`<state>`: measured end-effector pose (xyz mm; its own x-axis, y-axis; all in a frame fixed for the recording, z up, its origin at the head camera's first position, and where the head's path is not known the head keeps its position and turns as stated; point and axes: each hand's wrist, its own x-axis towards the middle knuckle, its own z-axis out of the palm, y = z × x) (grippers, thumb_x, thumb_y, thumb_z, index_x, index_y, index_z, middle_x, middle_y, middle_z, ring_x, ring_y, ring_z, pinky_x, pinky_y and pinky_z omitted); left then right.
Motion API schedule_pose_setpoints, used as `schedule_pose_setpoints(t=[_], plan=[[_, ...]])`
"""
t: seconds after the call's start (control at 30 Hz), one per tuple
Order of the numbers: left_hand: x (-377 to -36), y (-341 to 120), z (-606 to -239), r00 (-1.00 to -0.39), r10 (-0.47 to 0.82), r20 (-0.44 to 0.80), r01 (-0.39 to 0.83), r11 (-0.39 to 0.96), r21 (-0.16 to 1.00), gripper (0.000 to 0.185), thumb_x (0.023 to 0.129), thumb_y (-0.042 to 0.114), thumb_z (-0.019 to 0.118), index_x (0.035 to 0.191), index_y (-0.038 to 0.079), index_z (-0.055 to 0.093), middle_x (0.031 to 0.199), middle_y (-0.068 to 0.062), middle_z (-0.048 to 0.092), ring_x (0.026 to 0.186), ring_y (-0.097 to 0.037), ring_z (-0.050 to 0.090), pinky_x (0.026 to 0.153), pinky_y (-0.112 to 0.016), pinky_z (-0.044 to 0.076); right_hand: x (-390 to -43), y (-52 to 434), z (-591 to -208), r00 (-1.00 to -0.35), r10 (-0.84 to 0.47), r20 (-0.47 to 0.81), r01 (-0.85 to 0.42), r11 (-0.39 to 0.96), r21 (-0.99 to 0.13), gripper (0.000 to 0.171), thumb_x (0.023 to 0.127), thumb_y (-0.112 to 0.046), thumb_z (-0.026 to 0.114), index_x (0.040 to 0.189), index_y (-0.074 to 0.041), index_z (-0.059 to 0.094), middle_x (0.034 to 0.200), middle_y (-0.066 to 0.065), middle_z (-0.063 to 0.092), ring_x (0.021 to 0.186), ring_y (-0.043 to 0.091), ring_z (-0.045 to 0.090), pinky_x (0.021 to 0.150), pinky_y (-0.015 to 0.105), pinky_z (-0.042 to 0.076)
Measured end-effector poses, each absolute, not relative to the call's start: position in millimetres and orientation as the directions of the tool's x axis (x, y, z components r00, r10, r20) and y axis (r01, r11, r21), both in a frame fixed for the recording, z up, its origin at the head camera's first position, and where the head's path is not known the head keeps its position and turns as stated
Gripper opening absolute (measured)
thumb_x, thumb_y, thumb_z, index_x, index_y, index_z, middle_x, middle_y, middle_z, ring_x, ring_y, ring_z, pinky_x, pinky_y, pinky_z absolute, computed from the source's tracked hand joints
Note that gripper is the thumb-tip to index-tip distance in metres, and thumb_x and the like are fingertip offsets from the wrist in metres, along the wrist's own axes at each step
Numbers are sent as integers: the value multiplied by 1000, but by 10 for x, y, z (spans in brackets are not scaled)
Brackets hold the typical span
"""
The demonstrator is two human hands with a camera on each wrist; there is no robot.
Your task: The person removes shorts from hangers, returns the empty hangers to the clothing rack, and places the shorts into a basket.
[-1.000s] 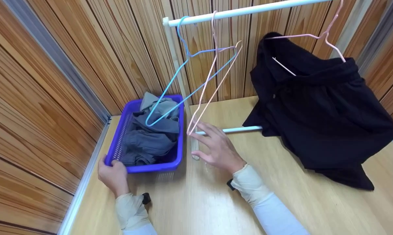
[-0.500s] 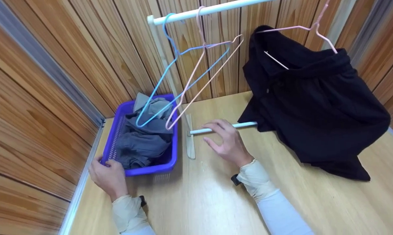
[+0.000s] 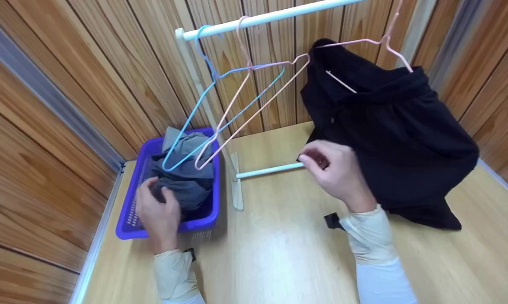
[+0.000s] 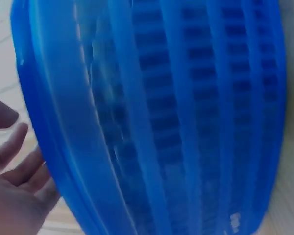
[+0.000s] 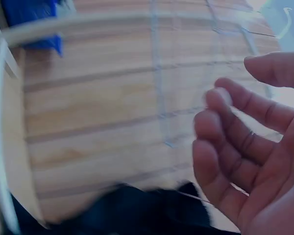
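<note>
My left hand (image 3: 158, 192) reaches over the near rim of a blue-purple basket (image 3: 129, 228) and rests on the grey clothes (image 3: 190, 190) piled in it. In the left wrist view its fingers (image 4: 12, 147) lie loosely spread beside the basket's slatted wall (image 4: 176, 122). My right hand (image 3: 315, 160) hovers at the lower left edge of a black shirt (image 3: 397, 139) that hangs on a pink hanger (image 3: 389, 38). The right wrist view shows that hand (image 5: 245, 147) loosely curled and holding nothing, above the black cloth (image 5: 137, 210).
A white rack stands on the wooden table, with a top rail (image 3: 279, 14) and a low bar (image 3: 270, 170). An empty blue hanger (image 3: 203, 55) and an empty pink hanger (image 3: 245, 84) hang over the basket. Wooden walls close in on the left and behind.
My left hand moved from the basket's near corner up onto the grey clothes. My right hand went right along the low bar to the black shirt's edge.
</note>
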<state>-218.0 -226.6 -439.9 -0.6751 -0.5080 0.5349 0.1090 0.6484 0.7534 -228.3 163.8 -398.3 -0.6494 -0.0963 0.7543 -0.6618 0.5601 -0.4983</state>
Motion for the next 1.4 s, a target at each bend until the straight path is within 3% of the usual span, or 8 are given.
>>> schedule_pose_setpoints(t=[0.13, 0.27, 0.43, 0.63, 0.83, 1.1, 1.2, 1.4], plan=[[-2243, -2138, -4389, -731, -446, 517, 175, 609, 774, 54, 100, 11, 66, 150, 5, 48, 154, -18, 57, 149, -31, 51, 129, -50, 38, -2136, 1776, -3844, -597, 9, 802, -580, 685, -440, 18, 91, -19, 81, 105, -9, 78, 94, 8, 76, 91, 26, 68, 84, 30, 52], [-2286, -2043, -4393, -768, -397, 503, 229, 564, 793, 71, 100, 15, 67, 161, 8, 32, 166, -17, 43, 157, -32, 42, 131, -54, 34, -2035, 1866, -3742, -518, 92, 851, -543, 734, -409, 31, 89, -27, 80, 116, -11, 77, 122, 15, 73, 120, 37, 61, 110, 49, 45], [-2352, -1947, -4387, -784, -331, 524, 260, 592, 763, 81, 101, 19, 68, 167, 10, 22, 173, -17, 32, 164, -34, 30, 135, -55, 25, -1976, 1977, -3680, -432, 146, 890, -493, 788, -368, 49, 90, -35, 77, 135, -18, 72, 159, 18, 55, 154, 43, 43, 133, 67, 16], [-2422, -1835, -4414, -815, -246, 524, 278, 627, 727, 92, 102, 21, 67, 171, 7, 7, 180, -19, 14, 168, -37, 17, 137, -55, 19, -1937, 2178, -3696, -465, 218, 858, -350, 845, -404, 73, 95, -68, 65, 158, -36, 49, 176, 21, 26, 167, 44, 16, 136, 62, -1], [-2451, -1757, -4436, -882, -186, 434, 201, 683, 702, 102, 99, 24, 69, 171, 6, -1, 181, -20, 1, 169, -38, 7, 138, -54, 14, -1921, 2402, -3729, -474, 287, 833, -261, 857, -444, 88, 90, -79, 62, 165, -45, 32, 177, 25, 18, 169, 43, 8, 136, 59, -10], [-2483, -1648, -4431, -803, -166, 572, 329, 678, 658, 107, 93, 12, 72, 171, 11, 0, 181, -18, 3, 168, -39, 15, 135, -58, 23, -1855, 2642, -3725, -534, 364, 763, -199, 823, -532, 94, 92, -72, 66, 168, -31, 29, 181, 17, 6, 171, 39, 2, 135, 55, -14], [-2471, -1622, -4434, -777, -154, 611, 365, 680, 636, 102, 93, 10, 72, 171, 14, 6, 180, -19, 8, 167, -41, 20, 133, -62, 26, -1854, 2656, -3708, -533, 402, 745, -176, 808, -562, 94, 93, -68, 69, 168, -29, 29, 182, 16, 7, 171, 38, 2, 135, 55, -14], [-2501, -1568, -4419, -732, -118, 671, 441, 669, 599, 96, 91, 5, 72, 170, 10, 18, 179, -24, 13, 166, -46, 20, 133, -63, 24, -1850, 2638, -3688, -554, 479, 681, -131, 758, -639, 93, 92, -51, 78, 168, -28, 30, 182, 9, 13, 171, 32, 5, 136, 58, -9]])
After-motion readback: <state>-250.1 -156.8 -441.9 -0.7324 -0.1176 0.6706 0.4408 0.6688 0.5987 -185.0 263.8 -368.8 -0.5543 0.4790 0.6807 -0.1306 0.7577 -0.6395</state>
